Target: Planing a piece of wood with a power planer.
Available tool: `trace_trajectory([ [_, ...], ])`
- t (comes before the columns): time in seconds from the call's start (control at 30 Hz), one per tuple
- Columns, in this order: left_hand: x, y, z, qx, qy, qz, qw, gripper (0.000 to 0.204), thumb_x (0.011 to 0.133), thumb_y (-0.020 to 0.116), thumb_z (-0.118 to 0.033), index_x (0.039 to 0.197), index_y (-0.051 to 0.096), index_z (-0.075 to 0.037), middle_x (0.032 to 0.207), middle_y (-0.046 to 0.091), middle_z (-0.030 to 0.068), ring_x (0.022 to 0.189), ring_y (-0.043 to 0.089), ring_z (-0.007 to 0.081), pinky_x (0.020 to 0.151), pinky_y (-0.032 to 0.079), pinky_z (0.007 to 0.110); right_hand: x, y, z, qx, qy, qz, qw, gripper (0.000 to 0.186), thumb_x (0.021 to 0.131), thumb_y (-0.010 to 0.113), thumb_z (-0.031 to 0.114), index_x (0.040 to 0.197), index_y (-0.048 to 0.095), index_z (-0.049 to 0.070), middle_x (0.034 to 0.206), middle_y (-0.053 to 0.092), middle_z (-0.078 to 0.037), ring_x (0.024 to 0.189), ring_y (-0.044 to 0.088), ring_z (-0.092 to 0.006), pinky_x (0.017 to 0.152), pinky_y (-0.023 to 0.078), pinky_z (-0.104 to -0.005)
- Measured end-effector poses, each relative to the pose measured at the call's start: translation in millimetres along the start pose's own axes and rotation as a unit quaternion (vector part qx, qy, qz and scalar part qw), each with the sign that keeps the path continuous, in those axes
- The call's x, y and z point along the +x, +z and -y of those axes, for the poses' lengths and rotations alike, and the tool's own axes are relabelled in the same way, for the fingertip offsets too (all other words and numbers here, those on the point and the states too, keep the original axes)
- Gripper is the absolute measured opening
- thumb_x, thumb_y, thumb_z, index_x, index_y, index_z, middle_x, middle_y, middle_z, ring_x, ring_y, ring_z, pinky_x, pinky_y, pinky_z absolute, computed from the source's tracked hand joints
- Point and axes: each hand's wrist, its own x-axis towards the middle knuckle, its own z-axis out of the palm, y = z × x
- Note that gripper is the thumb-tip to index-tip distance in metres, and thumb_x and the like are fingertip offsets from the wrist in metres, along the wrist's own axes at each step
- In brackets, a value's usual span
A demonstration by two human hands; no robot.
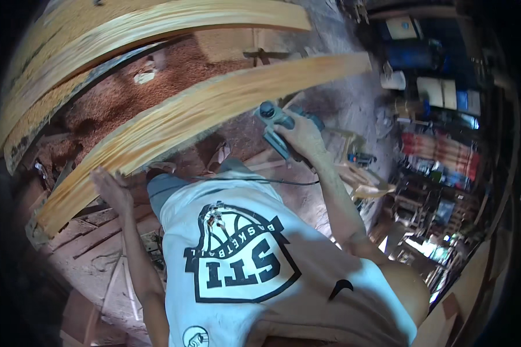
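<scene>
A long pale wooden plank [185,118] stretches in front of me from lower left to upper right, its grain showing on the face. My left hand [113,189] lies at the plank's near edge toward its left end, fingers stretched out and holding nothing. In my right hand [302,136] is a dark teal handheld electric planer [276,143] with a round front knob, gripped by its handle. The planer is on my side of the plank, near its right part; whether it touches the wood I cannot tell.
A second long board [156,22] lies beyond, with reddish-brown sawdust [173,72] between the two. A thin dark cord [289,183] crosses in front of my body. Wood pieces [359,179] lie to the right, with cluttered shelves [440,150] farther off.
</scene>
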Motion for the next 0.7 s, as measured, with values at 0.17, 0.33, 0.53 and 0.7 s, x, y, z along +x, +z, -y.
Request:
trace_trajectory([
  [0.17,32,50,-143,-0.037,0.124,0.063,0.990,0.080,0.114,0.045,-0.054,0.172,0.024,-0.002,0.176,0.015,0.0373,0.164,0.013,0.0565,0.130,0.015,0.069,-34,-33,-129,0.173,0.122,-0.077,0.974,0.054,0.094,0.077,0.041,0.137,0.073,0.008,0.097,0.079,-0.016,0.085,0.077,-0.0261,0.090,0.058,-0.0406],
  [0.33,31,67,-254,0.021,0.091,0.087,0.992,0.086,0.113,0.047,-0.056,0.171,0.023,0.003,0.176,0.012,0.0377,0.164,0.012,0.0563,0.131,0.013,0.068,-38,-48,-193,0.246,0.114,-0.089,0.958,0.066,0.093,0.079,0.045,0.143,0.067,0.004,0.117,0.077,-0.027,0.113,0.074,-0.0439,0.102,0.056,-0.0485],
  [0.53,13,78,-314,0.044,0.069,0.088,0.993,0.086,0.114,0.048,-0.054,0.172,0.020,0.002,0.177,0.011,0.0376,0.164,0.010,0.0557,0.132,0.014,0.065,6,-57,-244,0.203,0.105,-0.098,0.969,0.064,0.094,0.079,0.044,0.145,0.066,0.008,0.124,0.074,-0.028,0.122,0.070,-0.0452,0.105,0.054,-0.0525],
  [0.7,9,88,-305,0.029,0.060,0.051,0.996,0.086,0.114,0.048,-0.054,0.172,0.019,0.003,0.177,0.010,0.0381,0.165,0.010,0.0549,0.132,0.014,0.065,80,-80,-254,0.210,-0.001,-0.037,0.977,0.064,0.094,0.079,0.044,0.147,0.065,0.011,0.112,0.077,-0.028,0.108,0.075,-0.0457,0.094,0.060,-0.0531],
])
